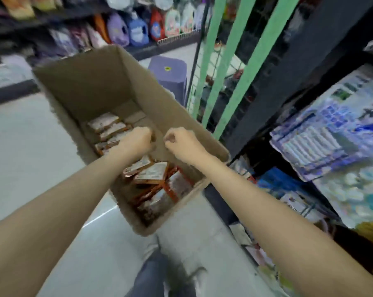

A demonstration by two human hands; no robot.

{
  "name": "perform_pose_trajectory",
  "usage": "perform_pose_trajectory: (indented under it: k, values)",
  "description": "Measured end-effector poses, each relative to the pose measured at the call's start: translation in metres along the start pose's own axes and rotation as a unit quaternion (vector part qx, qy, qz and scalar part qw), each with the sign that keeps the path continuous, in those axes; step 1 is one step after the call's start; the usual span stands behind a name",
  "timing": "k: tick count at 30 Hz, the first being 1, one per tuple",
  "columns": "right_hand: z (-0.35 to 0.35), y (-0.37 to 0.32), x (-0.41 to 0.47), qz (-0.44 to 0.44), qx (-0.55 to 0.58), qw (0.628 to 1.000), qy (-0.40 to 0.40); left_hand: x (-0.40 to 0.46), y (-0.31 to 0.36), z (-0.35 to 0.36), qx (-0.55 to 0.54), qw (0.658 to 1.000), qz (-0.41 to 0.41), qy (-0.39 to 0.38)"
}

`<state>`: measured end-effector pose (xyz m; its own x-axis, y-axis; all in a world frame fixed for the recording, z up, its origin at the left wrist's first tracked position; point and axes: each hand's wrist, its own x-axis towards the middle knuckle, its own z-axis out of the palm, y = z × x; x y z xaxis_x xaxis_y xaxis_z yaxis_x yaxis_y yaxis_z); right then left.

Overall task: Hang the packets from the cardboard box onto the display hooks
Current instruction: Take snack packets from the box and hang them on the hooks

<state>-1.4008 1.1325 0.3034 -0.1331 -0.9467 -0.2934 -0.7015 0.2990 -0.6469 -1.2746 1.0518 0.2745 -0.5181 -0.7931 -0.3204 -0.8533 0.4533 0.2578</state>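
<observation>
Cardboard box (100, 82), open-topped, on pale floor beside display shelving (310, 71). Contents: orange-edged packets (151, 173) with white labels, loosely stacked along the bottom, blurred. Left hand (136, 140) reaches inside among the packets, fingers curled; grip cannot be told. Right hand (181, 142) above the packets, fingers curled, apparently holding nothing.

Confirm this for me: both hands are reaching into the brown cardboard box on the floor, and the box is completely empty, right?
Not quite. In the head view both hands, left and right, are over the brown cardboard box, but it isn't empty: orange-and-white packets lie inside.
</observation>
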Motion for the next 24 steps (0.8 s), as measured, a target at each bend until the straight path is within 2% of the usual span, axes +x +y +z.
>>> perform_pose_trajectory:
  k: [4, 6, 10, 14, 18, 20, 22, 24]
  values:
    - [0.055, 0.002, 0.060, 0.105, -0.038, 0.986, -0.121, 0.025, -0.058, 0.032, 0.063, 0.990, -0.044, -0.118]
    - [0.079, 0.012, 0.078, 0.176, -0.037, 0.973, -0.147, 0.040, -0.075, 0.049, 0.095, 0.978, -0.063, -0.177]
    - [0.111, 0.032, 0.096, 0.324, 0.060, 0.933, -0.147, 0.058, -0.082, 0.063, 0.106, 0.951, -0.105, -0.271]
    - [0.127, 0.043, 0.108, 0.393, 0.173, 0.898, -0.096, 0.064, -0.097, 0.073, 0.092, 0.936, -0.132, -0.312]
    - [0.124, 0.040, 0.121, 0.316, 0.178, 0.929, -0.076, 0.066, -0.103, 0.079, 0.069, 0.941, -0.130, -0.304]
    - [0.115, 0.037, 0.124, 0.298, 0.202, 0.932, -0.037, 0.065, -0.099, 0.075, 0.051, 0.952, -0.110, -0.283]
    - [0.107, 0.038, 0.123, 0.323, 0.252, 0.912, 0.010, 0.061, -0.092, 0.065, 0.030, 0.967, -0.071, -0.241]
    - [0.100, 0.040, 0.119, 0.377, 0.366, 0.850, 0.033, 0.054, -0.087, 0.052, -0.012, 0.974, -0.034, -0.222]
